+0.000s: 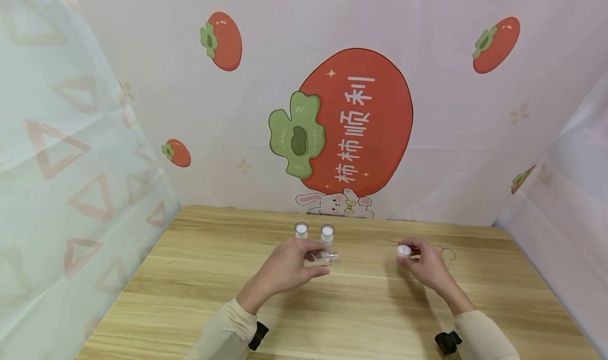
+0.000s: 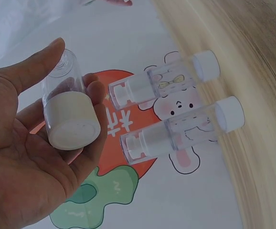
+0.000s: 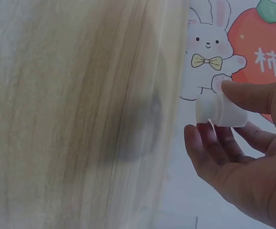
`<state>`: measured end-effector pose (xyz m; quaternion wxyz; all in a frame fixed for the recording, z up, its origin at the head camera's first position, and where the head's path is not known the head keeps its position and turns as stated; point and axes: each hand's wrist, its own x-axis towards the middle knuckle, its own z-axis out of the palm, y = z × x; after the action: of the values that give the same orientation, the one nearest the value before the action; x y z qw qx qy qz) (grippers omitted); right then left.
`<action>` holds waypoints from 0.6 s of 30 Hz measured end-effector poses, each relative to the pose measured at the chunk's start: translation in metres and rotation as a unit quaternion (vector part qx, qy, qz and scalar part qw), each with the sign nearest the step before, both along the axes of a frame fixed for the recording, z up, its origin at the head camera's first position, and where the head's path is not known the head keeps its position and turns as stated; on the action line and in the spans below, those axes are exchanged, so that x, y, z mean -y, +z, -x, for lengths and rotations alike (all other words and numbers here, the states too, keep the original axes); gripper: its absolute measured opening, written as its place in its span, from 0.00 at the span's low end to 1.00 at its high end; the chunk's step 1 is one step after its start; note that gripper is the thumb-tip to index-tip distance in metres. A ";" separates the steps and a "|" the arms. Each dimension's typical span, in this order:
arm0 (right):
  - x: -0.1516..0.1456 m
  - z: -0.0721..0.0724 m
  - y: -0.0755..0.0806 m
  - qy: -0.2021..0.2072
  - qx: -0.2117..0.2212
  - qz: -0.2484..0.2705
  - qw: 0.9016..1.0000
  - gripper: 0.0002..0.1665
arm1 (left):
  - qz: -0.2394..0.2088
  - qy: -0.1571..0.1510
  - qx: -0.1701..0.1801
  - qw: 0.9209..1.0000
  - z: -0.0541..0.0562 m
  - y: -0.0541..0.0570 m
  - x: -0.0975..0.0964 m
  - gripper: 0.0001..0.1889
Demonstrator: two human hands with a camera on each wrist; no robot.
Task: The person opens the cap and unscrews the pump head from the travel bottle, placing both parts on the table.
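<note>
My left hand (image 1: 291,265) grips a clear bottle (image 2: 72,114) with a white base, its fingers and thumb curled round the sides. The bottle lies tilted in the hand, and its open neck points right in the head view. Off to the right, my right hand (image 1: 426,264) pinches a small white pump top (image 3: 226,110) between thumb and fingers, above the table. Just beyond the left hand stand two clear bottles (image 2: 159,85) (image 2: 183,130) with white bases, white pump tops and clear caps. In the head view the left hand partly hides them.
A faint round outline of a clear object (image 1: 448,254), its kind hard to tell, is on the wooden table (image 1: 190,275) right of the right hand. A printed cloth (image 1: 451,138) hangs behind the table's back edge, with more cloth at both sides.
</note>
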<state>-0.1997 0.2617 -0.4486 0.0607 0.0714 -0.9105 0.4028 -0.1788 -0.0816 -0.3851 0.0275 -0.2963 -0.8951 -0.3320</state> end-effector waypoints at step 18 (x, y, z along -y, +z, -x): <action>-0.010 0.012 -0.009 -0.034 0.021 -0.060 0.997 0.21 | -0.018 0.014 0.005 1.000 0.004 -0.001 0.015 0.18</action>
<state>-0.2113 0.2720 -0.4572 0.0506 0.0357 -0.9358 0.3470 -0.1823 -0.0967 -0.3861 0.0331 -0.2813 -0.8934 -0.3488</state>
